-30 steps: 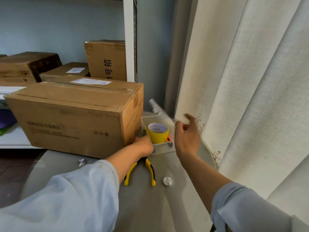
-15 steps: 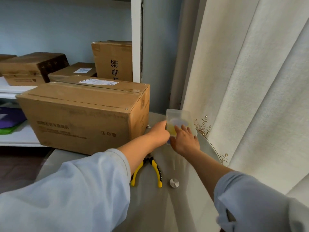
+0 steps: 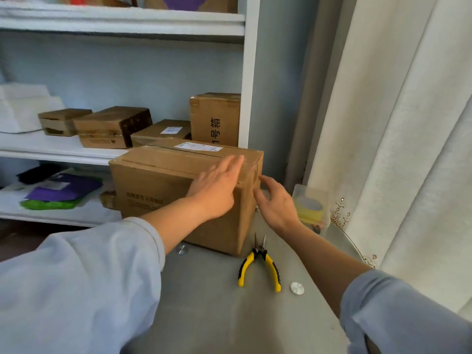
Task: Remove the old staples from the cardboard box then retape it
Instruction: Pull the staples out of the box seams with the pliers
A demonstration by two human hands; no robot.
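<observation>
Hands have left the clear plastic tray (image 3: 310,200) at the right of the frame and moved onto the cardboard box (image 3: 163,185), which sits at the centre of the frame on the grey desk (image 3: 204,302), in front of the white shelf (image 3: 58,149). A second ago both hands were at that tray, beside the yellow tape roll (image 3: 310,209); half a second ago they were closing on it. The tray now stands apart from them, just right of the box, with the tape inside.

In the head view, the left hand (image 3: 217,186) lies flat with straight fingers over the box's top right edge, holding nothing. The right hand (image 3: 274,200) is beside the box's right end face, fingers loosely spread, empty; whether its fingertips touch the cardboard I cannot tell. Yellow-handled pliers (image 3: 259,261) lie on the desk below the box's near corner, untouched. A small silver disc (image 3: 297,288) lies to their right.

Judging from this, the tape has been set aside and the person is taking hold of the box, probably to turn it or find the staples. Staple removal looks not yet begun. A glossy strip of old tape crosses the box's top seam; no staples are plainly visible from here.
</observation>
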